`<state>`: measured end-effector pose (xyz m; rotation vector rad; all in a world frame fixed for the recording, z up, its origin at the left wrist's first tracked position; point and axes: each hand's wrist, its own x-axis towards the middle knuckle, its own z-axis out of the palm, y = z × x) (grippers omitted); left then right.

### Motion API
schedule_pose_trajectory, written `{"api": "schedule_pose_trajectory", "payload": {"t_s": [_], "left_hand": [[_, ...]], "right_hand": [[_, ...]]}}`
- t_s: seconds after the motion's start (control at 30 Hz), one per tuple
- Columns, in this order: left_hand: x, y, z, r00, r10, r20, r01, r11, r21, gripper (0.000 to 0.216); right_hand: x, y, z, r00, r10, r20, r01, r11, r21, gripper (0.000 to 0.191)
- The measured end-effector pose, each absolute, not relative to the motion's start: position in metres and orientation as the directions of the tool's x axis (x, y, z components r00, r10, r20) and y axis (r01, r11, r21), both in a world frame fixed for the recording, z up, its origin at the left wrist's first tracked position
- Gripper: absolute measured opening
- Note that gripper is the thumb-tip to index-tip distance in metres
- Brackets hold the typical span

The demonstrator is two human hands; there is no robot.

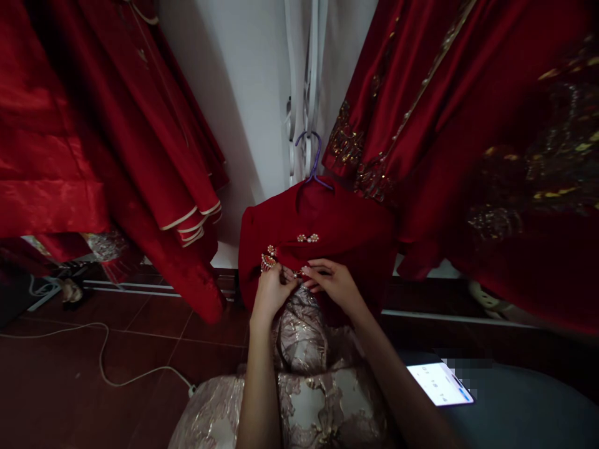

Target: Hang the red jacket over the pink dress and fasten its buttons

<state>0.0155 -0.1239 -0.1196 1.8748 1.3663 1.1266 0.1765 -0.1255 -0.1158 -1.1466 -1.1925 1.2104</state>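
A red jacket hangs in front of me on a purple hanger. Pearl-and-gold fasteners sit high on its front, and a jewelled ornament lies left of them, just above my left hand. My left hand pinches the jacket's front edge, thumb and forefinger together. Facing it, my right hand has its fingertips pinched at the same spot, by a small beaded fastener. The fingers partly hide that fastener. Patterned metallic fabric shows below the hands.
Red garments hang at the left and right, the right ones with beaded trim. A lit phone lies on a dark grey surface at lower right. A pale cable runs over the tiled floor.
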Motion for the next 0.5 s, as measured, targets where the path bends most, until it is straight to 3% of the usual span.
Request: {"api": "schedule_pose_trajectory", "payload": {"t_s": [0.27, 0.5], "left_hand": [[0.0132, -0.1231, -0.1224, 0.131, 0.940, 0.316, 0.548, -0.335, 0.766, 0.021], [0.0133, -0.1248, -0.1207, 0.152, 0.929, 0.338, 0.611, -0.357, 0.706, 0.015]], "right_hand": [[0.1684, -0.1207, -0.1286, 0.005, 0.997, 0.080, 0.008, 0.080, -0.997, 0.042], [0.1674, -0.1199, -0.1276, 0.062, 0.993, 0.104, 0.026, 0.103, -0.994, 0.041]]}}
